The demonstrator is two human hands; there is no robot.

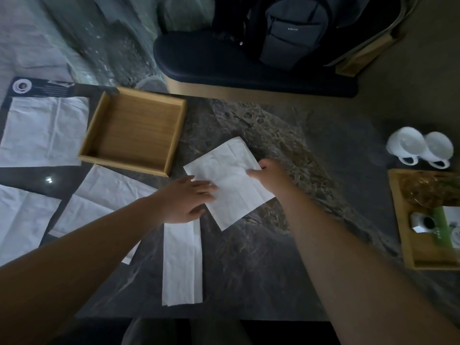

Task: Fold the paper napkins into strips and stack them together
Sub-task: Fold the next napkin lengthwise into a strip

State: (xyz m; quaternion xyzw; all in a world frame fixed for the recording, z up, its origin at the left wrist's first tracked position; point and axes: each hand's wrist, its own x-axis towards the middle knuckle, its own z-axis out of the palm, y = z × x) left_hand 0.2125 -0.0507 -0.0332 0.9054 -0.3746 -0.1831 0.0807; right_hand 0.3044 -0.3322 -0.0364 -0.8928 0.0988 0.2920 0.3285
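— What's the surface?

— A dark marble table (286, 257), dimly lit, with a chair and a backpack (293, 31) beyond it.

— And the hands?

— Both lie on one napkin (231, 185) at the table's middle. The left hand (185, 201) lies flat on its left edge, fingers (206, 189) extended and close together, pressing down. The right hand (270, 174) touches the right edge, fingers curled; whether they pinch the paper I cannot tell.

— How does that napkin lie?

— Skewed — its long axis runs from far-left to near-right, creases showing.

— Anything folded?

— A strip (181, 265) just near of the left hand, its long axis pointing away from the person. Unfolded napkins (44, 130) lie spread at the left, beside an empty wooden tray (171, 145). Two cups (420, 148) sit far right.
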